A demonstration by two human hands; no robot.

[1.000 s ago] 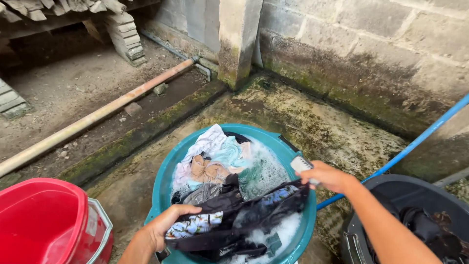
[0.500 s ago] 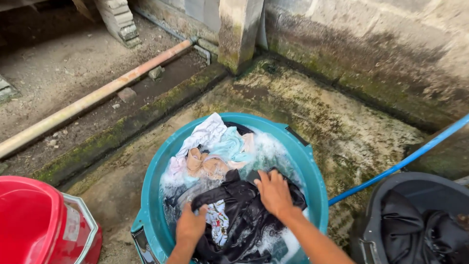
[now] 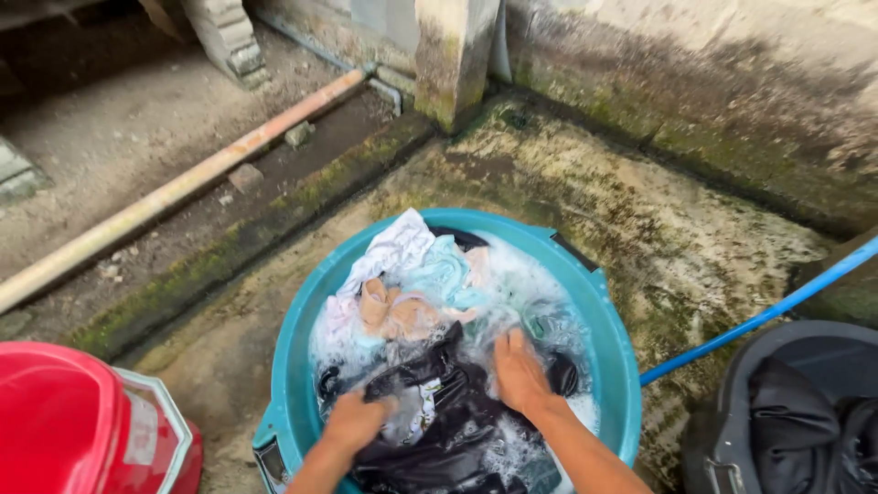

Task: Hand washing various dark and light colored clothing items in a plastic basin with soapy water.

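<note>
I have both hands down in the teal wash basin [image 3: 611, 340], pressing a black garment [image 3: 437, 402] into soapy water at its near side. My left hand [image 3: 355, 421] grips the cloth, fingers curled into it. My right hand [image 3: 517, 370] lies flat on it, fingers together, tips under the suds. Pale laundry [image 3: 402, 274] is heaped at the far left of the basin. A red bucket [image 3: 64, 430] stands near left, a dark tub [image 3: 805, 412] near right, a blue hose [image 3: 759, 316] between tub and basin.

Red bucket [image 3: 64, 430] at lower left floor edge, grey tub [image 3: 805, 412] lower right, blue hose [image 3: 759, 316], rusty pipe [image 3: 183, 187], mossy block wall [image 3: 713, 101]
</note>
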